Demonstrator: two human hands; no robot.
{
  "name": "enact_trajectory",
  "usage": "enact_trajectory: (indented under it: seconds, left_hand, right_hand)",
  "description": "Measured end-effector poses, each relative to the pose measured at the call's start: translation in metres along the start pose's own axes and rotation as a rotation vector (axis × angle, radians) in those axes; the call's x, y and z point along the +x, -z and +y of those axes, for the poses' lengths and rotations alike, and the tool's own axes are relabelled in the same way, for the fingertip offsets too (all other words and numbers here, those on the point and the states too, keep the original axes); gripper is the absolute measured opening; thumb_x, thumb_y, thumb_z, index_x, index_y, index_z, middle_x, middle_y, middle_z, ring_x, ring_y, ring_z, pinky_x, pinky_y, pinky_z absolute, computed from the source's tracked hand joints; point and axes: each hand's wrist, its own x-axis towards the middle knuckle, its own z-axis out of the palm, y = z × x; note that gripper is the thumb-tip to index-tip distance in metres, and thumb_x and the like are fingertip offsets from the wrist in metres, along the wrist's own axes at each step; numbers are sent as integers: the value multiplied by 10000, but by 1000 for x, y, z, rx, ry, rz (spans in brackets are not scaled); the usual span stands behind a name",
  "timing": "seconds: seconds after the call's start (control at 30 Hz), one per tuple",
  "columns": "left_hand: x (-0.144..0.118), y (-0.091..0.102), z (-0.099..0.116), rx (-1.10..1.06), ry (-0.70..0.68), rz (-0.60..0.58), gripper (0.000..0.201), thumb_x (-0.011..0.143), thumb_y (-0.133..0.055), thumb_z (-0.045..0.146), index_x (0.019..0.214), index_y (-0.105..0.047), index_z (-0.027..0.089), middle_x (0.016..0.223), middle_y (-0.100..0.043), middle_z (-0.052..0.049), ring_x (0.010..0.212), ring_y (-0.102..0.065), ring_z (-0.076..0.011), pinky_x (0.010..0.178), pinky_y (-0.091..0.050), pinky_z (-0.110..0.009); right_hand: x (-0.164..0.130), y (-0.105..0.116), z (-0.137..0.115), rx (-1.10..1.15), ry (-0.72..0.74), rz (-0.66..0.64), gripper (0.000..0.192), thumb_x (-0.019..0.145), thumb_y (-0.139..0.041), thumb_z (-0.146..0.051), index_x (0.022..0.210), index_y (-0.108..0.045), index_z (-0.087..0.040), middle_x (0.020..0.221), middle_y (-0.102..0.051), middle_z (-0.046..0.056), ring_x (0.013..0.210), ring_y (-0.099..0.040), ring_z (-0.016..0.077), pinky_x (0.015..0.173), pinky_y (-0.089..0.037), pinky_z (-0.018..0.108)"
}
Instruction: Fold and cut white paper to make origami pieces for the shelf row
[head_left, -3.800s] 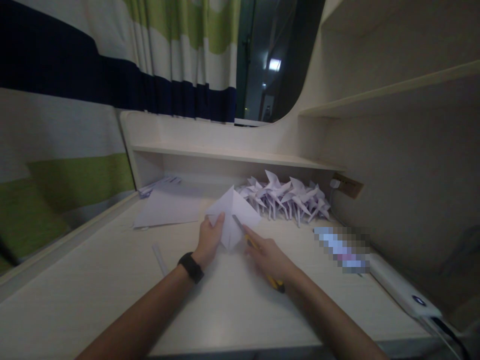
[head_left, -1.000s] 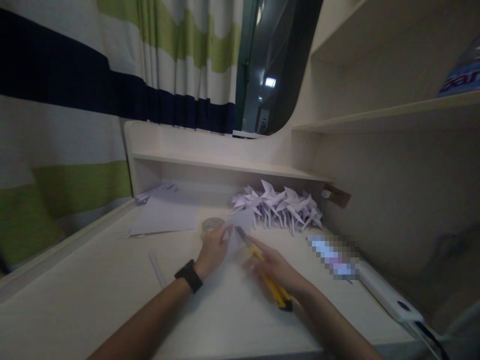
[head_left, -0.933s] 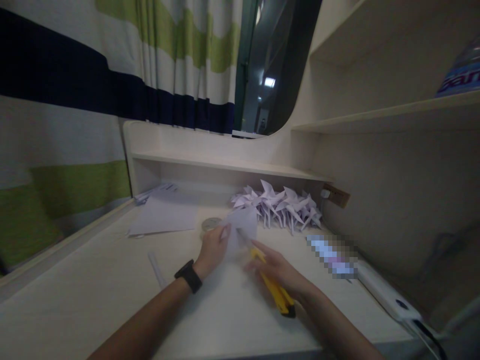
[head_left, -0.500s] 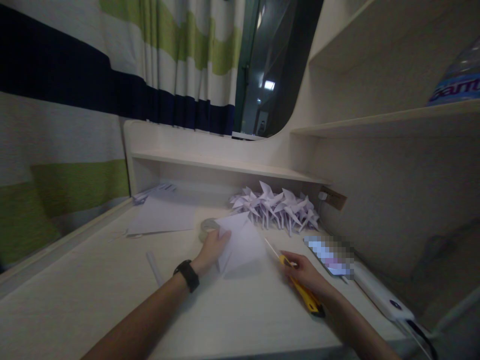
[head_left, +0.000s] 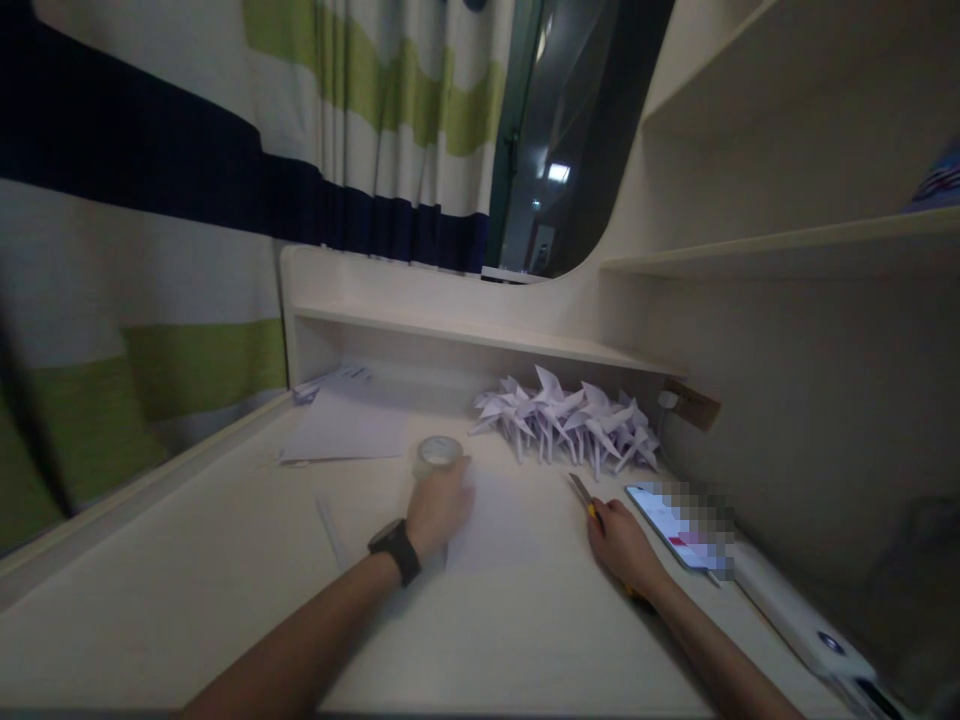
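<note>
While both hands rest on the desk [head_left: 225, 600], the scene reads as follows.

Left hand: the left hand [head_left: 442, 505] lies palm down with fingers loosely curled, closed on nothing; its fingertips touch the near side of the tape roll [head_left: 437, 453] and its right edge rests on the left edge of the paper sheet [head_left: 499, 520].
Left wrist: a dark watch [head_left: 395, 550] sits just behind the hand.
Right hand: the right hand [head_left: 622, 545] is wrapped around the yellow handle of the utility knife [head_left: 583, 495], fingers closed over it so that most of the handle is hidden; only the blade end sticks out past the fingers, pointing away from the person and lying low over the desk.
Paper sheet: flat on the desk between the two hands, touching the left one, just left of the knife tip.
Beyond the right hand: a cluster of folded paper pinwheels [head_left: 570, 420] stands under the shelf.
Right of the right hand: a phone [head_left: 667, 515] lies face up just beside it.
Beyond the left hand: loose sheets [head_left: 349, 430] lie past the tape roll.
</note>
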Motion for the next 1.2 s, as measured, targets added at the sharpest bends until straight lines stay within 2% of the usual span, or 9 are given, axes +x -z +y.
enact_trajectory:
  seconds: [0.17, 0.33, 0.47, 0.63, 0.77, 0.87, 0.97, 1.1, 1.2]
  left_hand:
    - [-1, 22, 11, 182, -67, 233, 380, 805, -580, 238, 1174, -527, 166, 1088, -596, -145, 1033, -545, -291, 862, -418, -391]
    - [7, 44, 6, 227, -77, 311, 250, 834, -540, 230, 1076, -558, 168, 1003, -592, -121, 965, -535, -267, 834, -414, -373]
    - [5, 73, -35, 296, -5, 312, 168, 864, -475, 214, 978, -590, 167, 929, -625, -113, 930, -555, -257, 797, -414, -351]
    - [-17, 115, -116, 539, 215, 148, 264, 881, -377, 182, 855, -640, 168, 850, -656, -127, 846, -595, -268, 690, -409, -336]
    - [-31, 128, -164, 604, 288, 41, 276, 858, -391, 180, 834, -666, 176, 873, -682, -130, 867, -614, -280, 686, -417, -330]
    - [-35, 128, -183, 576, 320, 20, 293, 866, -397, 224, 845, -685, 178, 900, -695, -141, 893, -618, -289, 719, -433, -337]
    - [-34, 126, -193, 529, 279, -7, 293, 861, -408, 230, 834, -697, 194, 935, -702, -129, 936, -611, -276, 784, -436, -332]
    - [-33, 123, -201, 514, 246, -53, 328, 868, -385, 246, 793, -701, 199, 903, -703, -127, 906, -611, -273, 798, -434, -339]
    - [-32, 121, -208, 523, 211, -58, 348, 880, -367, 266, 865, -706, 188, 936, -695, -132, 916, -609, -272, 827, -429, -343]
  right_hand:
    - [2, -8, 6, -62, 57, 9, 354, 926, -360, -239, 1046, -650, -76, 916, -599, 152, 859, -594, 233, 826, -414, 314]
    - [6, -17, 15, -130, 89, 8, 371, 913, -370, -251, 1050, -661, -64, 916, -596, 169, 835, -589, 244, 818, -426, 341]
    - [3, -10, 10, -218, 137, 38, 403, 912, -358, -263, 1134, -637, -76, 929, -606, 171, 843, -588, 268, 807, -432, 373]
    - [14, 12, -14, -231, 221, 104, 402, 895, -417, -300, 1183, -636, -123, 1034, -622, 165, 936, -568, 296, 851, -419, 383]
    - [43, 21, -42, -99, 267, 92, 358, 904, -414, -288, 1053, -702, -136, 1012, -650, 138, 954, -580, 263, 871, -410, 339]
    - [57, 17, -62, 6, 248, 116, 339, 903, -422, -276, 1038, -705, -146, 1009, -663, 122, 932, -599, 238, 841, -418, 314]
    - [55, 7, -73, 80, 226, 157, 331, 908, -412, -267, 1019, -702, -152, 1019, -667, 110, 911, -607, 219, 800, -426, 295]
    - [42, -4, -72, 84, 273, 143, 308, 899, -430, -251, 1005, -703, -155, 1017, -673, 105, 943, -600, 218, 835, -417, 287]
    - [36, -5, -71, 90, 300, 95, 309, 906, -428, -248, 981, -714, -157, 997, -679, 106, 913, -608, 210, 843, -417, 280]
